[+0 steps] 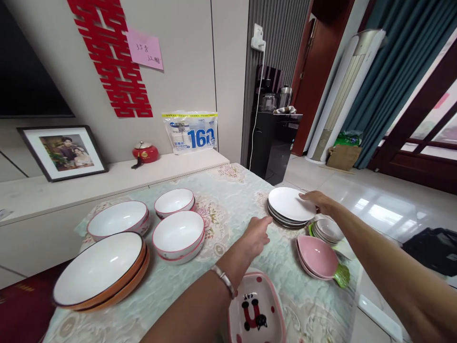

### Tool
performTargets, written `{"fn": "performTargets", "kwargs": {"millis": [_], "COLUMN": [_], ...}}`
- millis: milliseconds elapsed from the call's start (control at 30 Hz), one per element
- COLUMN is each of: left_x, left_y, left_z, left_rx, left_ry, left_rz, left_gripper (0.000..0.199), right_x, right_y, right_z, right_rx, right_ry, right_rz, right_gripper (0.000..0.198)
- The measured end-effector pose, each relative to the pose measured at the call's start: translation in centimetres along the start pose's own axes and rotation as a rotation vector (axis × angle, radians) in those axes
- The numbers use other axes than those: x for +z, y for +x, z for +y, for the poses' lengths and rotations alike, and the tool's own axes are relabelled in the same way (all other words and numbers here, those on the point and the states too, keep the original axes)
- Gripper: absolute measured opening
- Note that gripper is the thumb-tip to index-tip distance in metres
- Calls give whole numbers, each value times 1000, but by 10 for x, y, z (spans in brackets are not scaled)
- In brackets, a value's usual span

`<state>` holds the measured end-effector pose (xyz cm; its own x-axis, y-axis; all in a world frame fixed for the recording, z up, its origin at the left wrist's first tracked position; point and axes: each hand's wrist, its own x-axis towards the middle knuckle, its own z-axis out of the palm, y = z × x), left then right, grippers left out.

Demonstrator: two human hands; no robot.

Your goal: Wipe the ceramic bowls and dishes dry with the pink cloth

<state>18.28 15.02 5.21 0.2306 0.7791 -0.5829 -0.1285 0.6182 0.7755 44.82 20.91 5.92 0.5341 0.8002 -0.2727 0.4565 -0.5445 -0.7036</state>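
Observation:
A stack of plates (290, 202) with a white one on top stands at the right of the cloth-covered table. At its right edge, my right hand (319, 202) closes on the top plate's rim, thumb over it and the other fingers mostly hidden. My left hand (257, 234) is by the stack's left edge, holding nothing, fingers loosely apart and partly bent; contact with the stack is unclear. Below my left wrist lies a dish with a cat drawing (255, 317). Nearer me than the plates are pink strawberry-shaped bowls (317, 257) and small nested white bowls (329, 229).
Stacked red-rimmed bowls (178, 233) and large orange bowls (102, 269) occupy the table's left side. Behind, a ledge (167, 170) holds a framed photo (66, 152), a red lidded jar (145, 153) and a plastic pack (191, 133). A black cabinet (274, 147) stands beyond the table.

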Motion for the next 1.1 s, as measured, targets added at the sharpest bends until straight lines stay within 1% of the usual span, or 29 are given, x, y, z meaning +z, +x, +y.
{"fn": "performTargets", "kwargs": {"millis": [67, 133, 267, 367, 467, 600, 767, 933, 1100], "left_x": [15, 28, 49, 60, 65, 64, 55, 42, 22], "left_y": [20, 37, 67, 81, 86, 81, 68, 57, 47], "left_z": [4, 8, 11, 9, 7, 8, 10, 10, 14], "left_rx": [-17, -20, -27, -34, -36, -32, -12, 3, 27], "left_ry": [-5, -21, -46, -56, -72, -104, -161, -202, -199], "left_rz": [-34, -74, -134, -117, -87, -84, -110, -102, -89], "left_gripper": [38, 38, 37, 37, 38, 37, 37, 37, 37], "right_x": [3, 4, 3, 5, 11, 18, 24, 31, 41], "right_y": [10, 18, 31, 36, 35, 30, 21, 5, -18], "right_z": [2, 3, 5, 5, 4, 0, -5, -14, -26], "right_rx": [109, 170, 215, 233, 238, 216, 169, 92, 43], "right_ry": [25, 61, 125, 140, 140, 156, 200, 258, 308], "right_rz": [-90, -157, -239, -288, -309, -308, -328, -338, -332], "right_gripper": [33, 37, 39, 38, 40, 43, 38, 38, 32]}}
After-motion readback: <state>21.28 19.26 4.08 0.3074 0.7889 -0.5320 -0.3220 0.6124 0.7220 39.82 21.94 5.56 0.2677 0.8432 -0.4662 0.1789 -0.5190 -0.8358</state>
